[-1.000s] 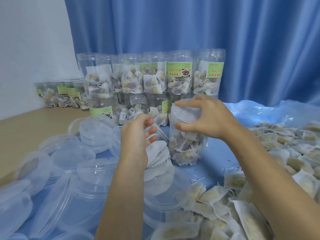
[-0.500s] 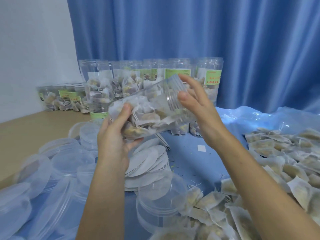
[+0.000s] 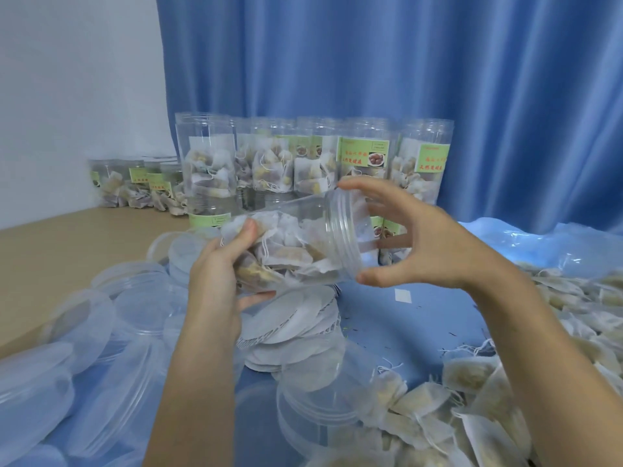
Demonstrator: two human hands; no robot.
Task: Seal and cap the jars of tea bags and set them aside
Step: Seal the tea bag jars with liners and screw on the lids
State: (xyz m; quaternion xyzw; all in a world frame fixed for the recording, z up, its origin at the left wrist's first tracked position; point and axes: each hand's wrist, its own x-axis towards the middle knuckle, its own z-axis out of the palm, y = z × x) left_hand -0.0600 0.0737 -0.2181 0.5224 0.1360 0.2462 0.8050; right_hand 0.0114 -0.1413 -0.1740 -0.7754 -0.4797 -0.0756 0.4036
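Both hands hold one clear jar tipped on its side above the bench. Curled round the jar's base end, the left hand has its thumb lying on the upper wall and a fingertip showing underneath. At the mouth end, the right hand spans the threaded neck, index finger on the top of the rim and thumb under it, the other fingers spread loosely behind. No cap sits on that jar; its threaded mouth points to the right, and white tea bags with thin strings fill the body. Just below it lies a fanned heap of round white seal discs on a blue plastic sheet that covers the near part of the bench. Clear plastic lids are piled at the left and near centre, several overlapping. Loose tea bags lie heaped along the right and near right. Farther back stand rows of upright filled jars with green labels, stacked in two tiers, and a lower group of jars sits at the far left. Bare tan bench top shows at the left. Behind everything hangs a blue curtain, with a pale wall at the left.
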